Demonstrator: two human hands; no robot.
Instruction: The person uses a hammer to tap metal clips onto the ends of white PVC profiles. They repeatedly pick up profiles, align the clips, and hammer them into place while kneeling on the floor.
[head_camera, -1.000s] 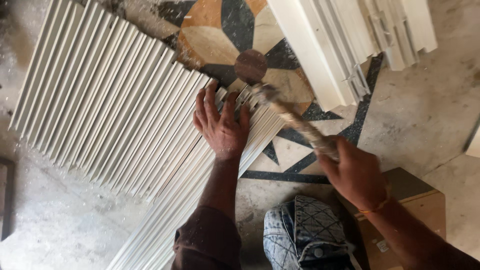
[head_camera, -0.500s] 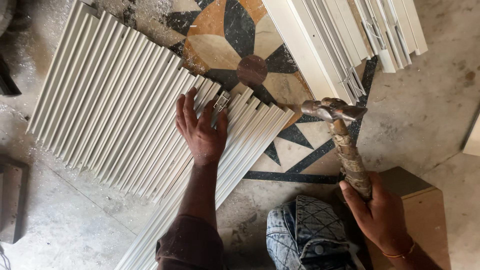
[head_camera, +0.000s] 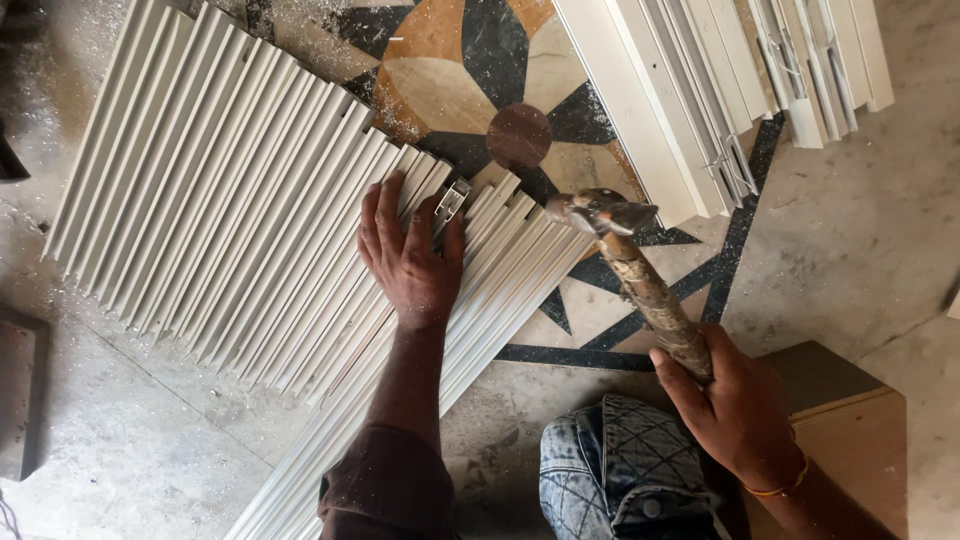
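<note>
Head view, looking down at the floor: I am pressing my left hand (head_camera: 412, 258) flat, fingers spread open, on the row of long white ribbed plastic strips (head_camera: 230, 200) lying side by side on the dusty concrete. My fingertips are sitting just beside the small grey metal clip (head_camera: 452, 198) at the end of one strip. My right hand (head_camera: 735, 405) is gripping the rough wooden handle of a worn metal-headed hammer (head_camera: 600, 213), closed tight around its lower end. A second ago the hammer head was down at the strip ends by my left hand; now I am holding it lifted and drawn back to the right, over the inlaid star-patterned stone floor (head_camera: 480, 90), well apart from the clip. I judge this as a backswing between blows. A stack of white profiles (head_camera: 690, 90) is lying beyond.
</note>
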